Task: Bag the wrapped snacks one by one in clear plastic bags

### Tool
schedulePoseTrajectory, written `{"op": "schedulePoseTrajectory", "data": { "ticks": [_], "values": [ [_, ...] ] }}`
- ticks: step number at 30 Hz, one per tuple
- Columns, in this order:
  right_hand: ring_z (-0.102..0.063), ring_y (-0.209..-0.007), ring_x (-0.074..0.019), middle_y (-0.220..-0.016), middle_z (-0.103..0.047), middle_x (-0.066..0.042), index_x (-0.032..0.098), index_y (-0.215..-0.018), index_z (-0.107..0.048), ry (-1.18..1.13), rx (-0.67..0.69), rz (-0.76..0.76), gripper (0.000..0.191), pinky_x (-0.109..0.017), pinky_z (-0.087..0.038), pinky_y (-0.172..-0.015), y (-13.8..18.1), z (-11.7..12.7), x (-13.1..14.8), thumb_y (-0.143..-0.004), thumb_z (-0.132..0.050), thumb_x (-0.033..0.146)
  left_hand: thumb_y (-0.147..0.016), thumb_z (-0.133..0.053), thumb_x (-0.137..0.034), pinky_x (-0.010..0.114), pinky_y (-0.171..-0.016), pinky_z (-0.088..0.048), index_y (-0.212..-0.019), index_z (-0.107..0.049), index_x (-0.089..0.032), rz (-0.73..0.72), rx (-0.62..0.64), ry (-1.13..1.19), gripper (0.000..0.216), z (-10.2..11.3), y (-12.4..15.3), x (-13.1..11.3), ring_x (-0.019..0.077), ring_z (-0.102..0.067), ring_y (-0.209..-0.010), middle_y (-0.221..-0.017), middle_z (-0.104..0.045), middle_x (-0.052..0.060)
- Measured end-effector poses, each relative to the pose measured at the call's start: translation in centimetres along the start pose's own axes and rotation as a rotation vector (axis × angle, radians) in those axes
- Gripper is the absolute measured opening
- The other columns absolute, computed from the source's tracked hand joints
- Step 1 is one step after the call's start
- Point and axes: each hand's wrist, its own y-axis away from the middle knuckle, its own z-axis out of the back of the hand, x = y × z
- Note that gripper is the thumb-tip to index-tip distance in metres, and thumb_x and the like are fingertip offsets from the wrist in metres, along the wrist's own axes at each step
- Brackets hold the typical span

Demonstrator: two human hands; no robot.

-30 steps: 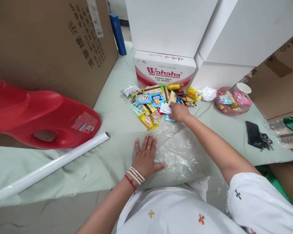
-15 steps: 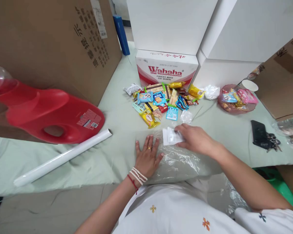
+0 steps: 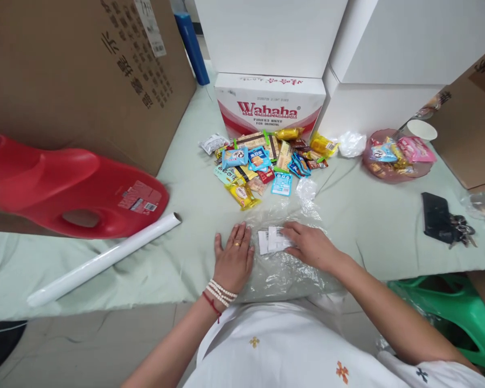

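My left hand [image 3: 233, 258] lies flat with fingers spread on the left edge of a clear plastic bag [image 3: 291, 269] spread on the green cloth. My right hand [image 3: 311, 245] rests on the bag and pinches small white packets [image 3: 271, 241] at its fingertips, just right of my left hand. Beyond the bag lies a heap of colourful snack packets [image 3: 262, 161], in front of a white and red Wahaha carton [image 3: 270, 105].
A red jug [image 3: 73, 188] lies on its side at the left with a white paper roll [image 3: 101, 260] before it. Cardboard boxes [image 3: 81, 70] and white boxes [image 3: 380, 54] stand behind. A bag of snacks [image 3: 396, 156], a paper cup [image 3: 424, 129], a phone [image 3: 435, 215] with keys [image 3: 463, 233] and a green stool [image 3: 452, 312] are at the right.
My right hand took white packets from the snack heap and drew them back onto the plastic bag beside my left hand. My left hand stayed flat on the bag.
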Motion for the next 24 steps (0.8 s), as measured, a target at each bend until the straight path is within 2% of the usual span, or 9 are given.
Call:
{"op": "schedulePoseTrajectory", "data": {
  "ticks": [4, 6, 8, 11, 14, 16, 19, 22, 24],
  "values": [
    [-0.063, -0.122, -0.0294, -0.150, -0.053, -0.014, 0.023, -0.145, -0.053, 0.021, 0.011, 0.042, 0.050, -0.039, -0.053, -0.093, -1.1, -0.3, 0.9, -0.097, -0.065, 0.031, -0.104, -0.033, -0.030, 0.070, -0.121, -0.019, -0.157, -0.042, -0.020, 0.023, 0.008, -0.018, 0.055, 0.0, -0.1, -0.1, 0.0337, -0.038, -0.151, -0.164, -0.037, 0.016],
    [-0.064, -0.120, -0.0292, -0.152, -0.052, -0.014, 0.023, -0.143, -0.055, 0.017, 0.025, 0.063, 0.050, -0.040, -0.053, -0.094, -1.4, 0.0, 1.1, -0.095, -0.067, 0.031, -0.103, -0.039, -0.032, 0.069, -0.121, -0.020, -0.156, -0.043, -0.019, 0.040, -0.056, -0.037, 0.055, 0.1, 0.3, 0.0, 0.0359, -0.033, -0.154, -0.166, -0.034, 0.017],
    [-0.064, -0.121, -0.0300, -0.156, -0.046, -0.015, 0.022, -0.144, -0.055, -0.009, -0.003, 0.073, 0.050, -0.042, -0.054, -0.094, -0.7, 0.4, 0.8, -0.096, -0.066, 0.033, -0.100, -0.047, -0.032, 0.068, -0.124, -0.013, -0.155, -0.046, -0.024, 0.003, -0.154, -0.066, 0.055, 0.4, 1.0, 0.4, 0.0368, -0.029, -0.155, -0.164, -0.038, 0.014],
    [-0.058, -0.128, -0.0310, -0.153, -0.048, -0.018, 0.020, -0.142, -0.055, -0.110, -0.080, 0.145, 0.050, -0.045, -0.052, -0.101, 2.5, 0.5, -0.5, -0.098, -0.062, 0.043, -0.099, -0.049, -0.018, 0.064, -0.127, 0.002, -0.150, -0.050, -0.040, -0.248, -0.174, -0.051, 0.055, 1.0, 2.1, 1.3, 0.0296, -0.041, -0.150, -0.151, -0.058, 0.005],
    [-0.052, -0.132, -0.0322, -0.147, -0.053, -0.018, 0.020, -0.143, -0.054, -0.182, -0.070, 0.234, 0.061, -0.050, -0.046, -0.109, 7.1, -0.9, -2.0, -0.093, -0.068, 0.052, -0.099, -0.045, -0.015, 0.062, -0.127, 0.006, -0.150, -0.049, -0.039, -0.449, -0.012, 0.059, 0.056, 1.5, 2.7, 2.8, 0.0242, -0.053, -0.142, -0.140, -0.068, 0.003],
    [-0.048, -0.135, -0.0328, -0.149, -0.051, -0.018, 0.021, -0.143, -0.054, -0.188, -0.068, 0.224, 0.057, -0.052, -0.045, -0.111, 9.6, -2.4, -2.8, -0.093, -0.069, 0.044, -0.100, -0.049, -0.029, 0.064, -0.126, 0.006, -0.155, -0.043, -0.031, -0.466, 0.073, 0.122, 0.055, 1.8, 2.8, 4.2, 0.0278, -0.049, -0.144, -0.145, -0.064, 0.009],
    [-0.049, -0.135, -0.0297, -0.147, -0.054, -0.016, 0.022, -0.130, -0.064, -0.242, -0.130, 0.197, 0.031, -0.049, -0.048, -0.108, 11.4, -4.2, -3.6, -0.100, -0.056, 0.022, -0.091, -0.058, -0.062, 0.067, -0.124, 0.004, -0.161, -0.032, -0.022, -0.508, 0.156, 0.178, 0.085, 2.2, 2.8, 5.9, 0.0363, -0.039, -0.150, -0.159, -0.047, 0.018],
    [-0.058, -0.125, -0.0256, -0.136, -0.062, -0.014, 0.023, -0.114, -0.071, -0.362, -0.151, 0.225, 0.023, -0.043, -0.051, -0.103, 10.6, -3.9, -4.2, -0.102, -0.052, 0.019, -0.074, -0.068, -0.078, 0.073, -0.121, 0.002, -0.157, -0.040, -0.027, -0.569, 0.222, 0.190, 0.102, 2.8, 2.7, 6.5, 0.0440, -0.028, -0.154, -0.166, -0.033, 0.020],
    [-0.061, -0.120, -0.0232, -0.130, -0.065, -0.013, 0.023, -0.112, -0.071, -0.448, -0.136, 0.231, 0.021, -0.038, -0.052, -0.100, 9.2, -2.5, -4.5, -0.103, -0.052, 0.024, -0.071, -0.074, -0.074, 0.075, -0.120, 0.000, -0.148, -0.053, -0.031, -0.589, 0.228, 0.195, 0.090, 3.0, 2.5, 6.1, 0.0463, -0.019, -0.156, -0.168, -0.031, 0.017]
  ]
}}
